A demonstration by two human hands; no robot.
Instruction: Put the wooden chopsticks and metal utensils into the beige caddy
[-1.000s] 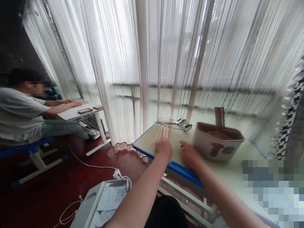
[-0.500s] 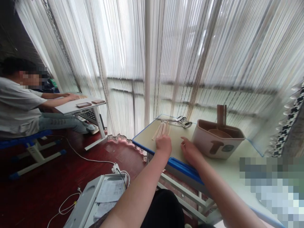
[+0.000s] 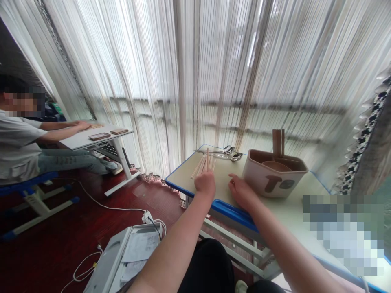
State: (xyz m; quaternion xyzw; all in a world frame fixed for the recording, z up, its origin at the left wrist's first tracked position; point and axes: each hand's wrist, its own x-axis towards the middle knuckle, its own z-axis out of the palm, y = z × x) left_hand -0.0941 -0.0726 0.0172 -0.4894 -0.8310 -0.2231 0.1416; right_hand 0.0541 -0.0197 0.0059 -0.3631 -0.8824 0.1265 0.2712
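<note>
My left hand [image 3: 205, 184] is closed on a light wooden chopstick [image 3: 208, 158] whose far end tilts up off the desk. Several more chopsticks [image 3: 199, 166] lie in a bunch on the desk just beyond that hand. My right hand [image 3: 241, 191] rests on the desk beside it, fingers loosely curled and holding nothing. A beige utensil holder [image 3: 273, 178] stands to the right of that hand, with dark brown sticks [image 3: 277, 142] standing in its back section. Two metal spoons [image 3: 224, 153] lie at the far edge.
The desk [image 3: 232, 213] is pale with a blue rim. Striped sheer curtains [image 3: 195, 73] hang behind it. To the left another person [image 3: 21, 142] sits at a second white desk [image 3: 91, 139]. A grey machine [image 3: 128, 260] and cables lie on the dark red floor.
My left hand has closed on one chopstick and raised its far end from the bunch. The view has shifted slightly; my right hand has stayed put.
</note>
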